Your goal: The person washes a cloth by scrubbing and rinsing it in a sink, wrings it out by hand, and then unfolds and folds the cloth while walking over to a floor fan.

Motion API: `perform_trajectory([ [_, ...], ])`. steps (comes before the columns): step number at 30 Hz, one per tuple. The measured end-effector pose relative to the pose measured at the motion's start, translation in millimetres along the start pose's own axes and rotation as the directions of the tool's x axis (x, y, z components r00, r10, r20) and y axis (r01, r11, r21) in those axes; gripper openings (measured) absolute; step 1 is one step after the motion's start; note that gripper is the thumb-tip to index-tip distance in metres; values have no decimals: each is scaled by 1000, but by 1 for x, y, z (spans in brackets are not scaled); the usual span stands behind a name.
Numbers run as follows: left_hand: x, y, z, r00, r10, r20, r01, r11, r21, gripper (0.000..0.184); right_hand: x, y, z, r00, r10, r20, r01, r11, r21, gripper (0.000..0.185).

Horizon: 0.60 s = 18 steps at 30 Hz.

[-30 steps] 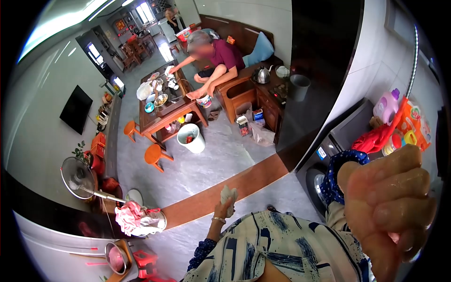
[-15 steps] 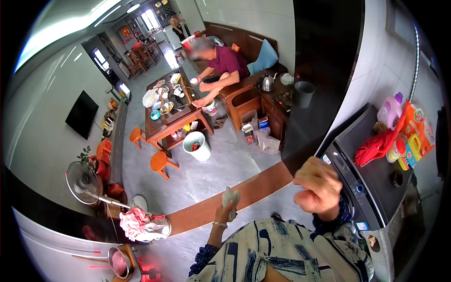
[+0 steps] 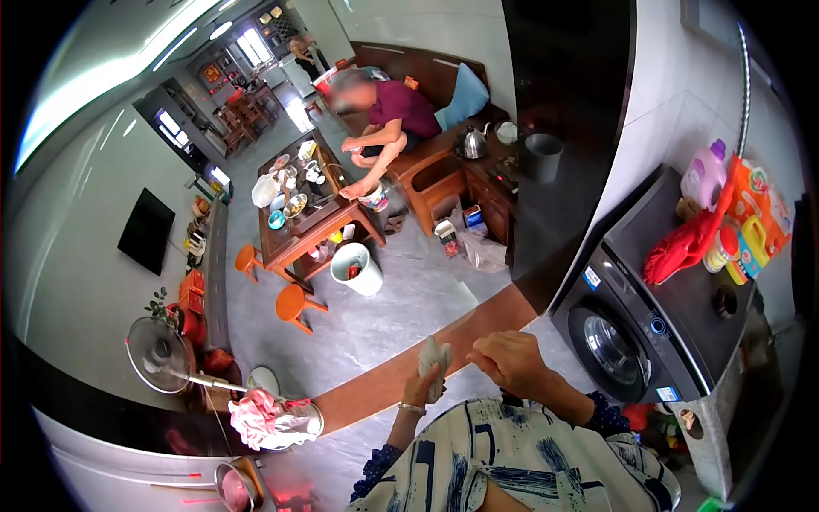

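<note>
left hand: wrapped firmly round rag, left of washer | right hand: curled nearly closed, between rag and washer, cannot tell if gripping anything | purple bottle, yellow bottle: both on washer

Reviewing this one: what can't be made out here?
Head view: what exactly the pale bundle in the left hand is; the grip hides part of it.
Head view: whether the right hand holds anything; its own curled shape hides the palm.
Head view: details of the small white items on the table; too small.
</note>
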<state>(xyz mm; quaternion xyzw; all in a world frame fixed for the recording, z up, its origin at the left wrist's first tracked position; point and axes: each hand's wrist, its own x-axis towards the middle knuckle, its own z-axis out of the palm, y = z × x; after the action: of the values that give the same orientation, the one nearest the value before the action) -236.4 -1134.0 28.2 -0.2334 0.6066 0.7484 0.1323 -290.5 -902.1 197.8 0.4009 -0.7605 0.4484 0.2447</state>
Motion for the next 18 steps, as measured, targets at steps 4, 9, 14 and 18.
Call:
perform_trajectory([
  [4,-3,5,4,1000,-21,-3,21,999,24,37,-11,3,6,996,52,77,-52,999,-3,13],
  [9,-3,2,7,1000,-19,-25,19,1000,23,38,-18,6,15,985,76,157,-77,997,-1,13],
  [14,-1,2,12,998,-31,-48,32,999,28,38,-24,7,24,974,86,212,-88,996,1,12],
  [18,7,-3,11,1000,-7,-15,7,1000,-2,40,-23,11,23,963,90,252,-88,996,-19,11],
])
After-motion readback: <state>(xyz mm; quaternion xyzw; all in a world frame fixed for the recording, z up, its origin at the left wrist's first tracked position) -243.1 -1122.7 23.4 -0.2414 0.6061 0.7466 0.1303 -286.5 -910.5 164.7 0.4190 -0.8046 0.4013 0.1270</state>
